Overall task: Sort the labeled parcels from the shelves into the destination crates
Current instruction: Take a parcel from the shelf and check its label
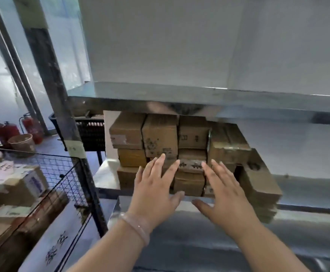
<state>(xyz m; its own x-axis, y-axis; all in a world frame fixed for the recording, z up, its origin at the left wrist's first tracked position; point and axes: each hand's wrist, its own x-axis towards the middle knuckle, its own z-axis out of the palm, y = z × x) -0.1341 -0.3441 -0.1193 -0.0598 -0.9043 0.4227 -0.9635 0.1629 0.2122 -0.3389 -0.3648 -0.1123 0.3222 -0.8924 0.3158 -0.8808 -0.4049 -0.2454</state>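
A storeroom or warehouse: steel shelving [180, 95] stacked with cardboard parcels [160, 134], wire-mesh crate [62, 173], fire extinguishers [30, 127]

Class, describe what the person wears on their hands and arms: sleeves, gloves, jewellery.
The left hand and right hand wear no gloves, and no sleeves show on either forearm. A pale, translucent pinkish bangle circles the left wrist; the right wrist is bare.

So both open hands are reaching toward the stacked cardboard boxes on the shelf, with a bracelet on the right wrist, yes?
Not quite: the head view shows the bracelet on the left wrist. Otherwise the left hand and right hand, both open, reach toward the stacked cardboard boxes on the shelf.
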